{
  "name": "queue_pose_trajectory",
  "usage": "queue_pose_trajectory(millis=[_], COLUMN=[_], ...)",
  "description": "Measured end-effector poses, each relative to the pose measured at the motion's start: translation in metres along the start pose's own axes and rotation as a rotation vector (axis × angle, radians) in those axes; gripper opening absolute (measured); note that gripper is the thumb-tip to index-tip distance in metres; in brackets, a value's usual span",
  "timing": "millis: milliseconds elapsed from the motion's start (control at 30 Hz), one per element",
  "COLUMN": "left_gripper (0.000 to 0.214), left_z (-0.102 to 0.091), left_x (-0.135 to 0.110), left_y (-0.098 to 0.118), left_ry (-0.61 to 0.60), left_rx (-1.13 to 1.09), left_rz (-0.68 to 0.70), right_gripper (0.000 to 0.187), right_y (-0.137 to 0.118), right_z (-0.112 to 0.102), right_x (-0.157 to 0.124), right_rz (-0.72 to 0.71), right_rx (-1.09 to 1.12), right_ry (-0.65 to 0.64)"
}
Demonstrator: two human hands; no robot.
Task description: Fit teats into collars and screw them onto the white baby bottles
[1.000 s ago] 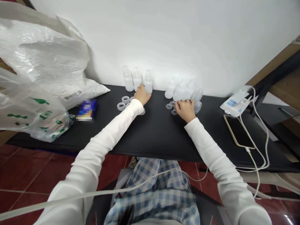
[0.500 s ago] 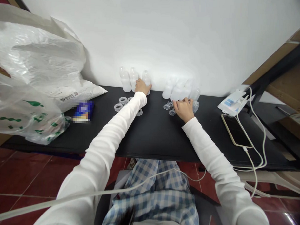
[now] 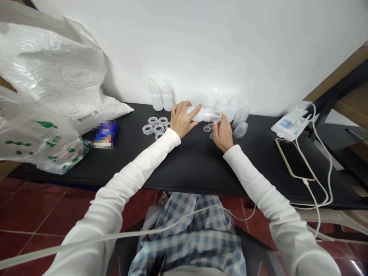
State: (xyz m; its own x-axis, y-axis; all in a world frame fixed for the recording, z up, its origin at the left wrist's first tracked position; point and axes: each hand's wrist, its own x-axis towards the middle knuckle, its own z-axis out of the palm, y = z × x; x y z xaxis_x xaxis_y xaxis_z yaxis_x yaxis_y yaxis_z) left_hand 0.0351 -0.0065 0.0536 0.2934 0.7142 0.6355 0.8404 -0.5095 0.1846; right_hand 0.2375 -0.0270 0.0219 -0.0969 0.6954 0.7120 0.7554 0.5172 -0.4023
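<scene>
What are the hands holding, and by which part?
The left hand grips a clear bottle by one end, tipped sideways; fingers of the right hand touch its other end.

Bottle (image 3: 204, 113) in my left hand (image 3: 181, 121) is smooth, frosted translucent plastic, same as the two standing bottles (image 3: 161, 96) and the clear rings (image 3: 156, 127); table (image 3: 195, 166) is matt black, no glare. Bags (image 3: 50, 69) are thin crinkled plastic film, glossy; phone (image 3: 293, 158) face is glossy, cables (image 3: 320, 175) smooth white plastic. Sleeves (image 3: 134, 176) are soft matt white cloth, lap is blue checked woven cloth (image 3: 195, 235), floor (image 3: 33, 205) glossy red tile, wall (image 3: 235, 47) flat matt white.
</scene>
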Motion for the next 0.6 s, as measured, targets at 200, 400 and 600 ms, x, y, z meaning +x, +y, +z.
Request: queue_pose_trajectory(millis=[200, 400, 600], left_gripper=[0.047, 0.047, 0.065], left_z=[0.006, 0.014, 0.007], left_x=[-0.005, -0.009, -0.002], left_y=[0.001, -0.002, -0.008], left_ry=[-0.015, 0.025, -0.119], left_rx=[0.032, 0.03, -0.013], left_rz=[0.124, 0.248, 0.305], right_gripper=[0.053, 0.044, 0.053], right_y=[-0.004, -0.014, -0.01], right_z=[0.01, 0.006, -0.002], right_x=[-0.006, 0.0, 0.001], right_rz=[0.24, 0.323, 0.201], right_rx=[0.435, 0.402, -0.006], right_ry=[0.082, 0.139, 0.108])
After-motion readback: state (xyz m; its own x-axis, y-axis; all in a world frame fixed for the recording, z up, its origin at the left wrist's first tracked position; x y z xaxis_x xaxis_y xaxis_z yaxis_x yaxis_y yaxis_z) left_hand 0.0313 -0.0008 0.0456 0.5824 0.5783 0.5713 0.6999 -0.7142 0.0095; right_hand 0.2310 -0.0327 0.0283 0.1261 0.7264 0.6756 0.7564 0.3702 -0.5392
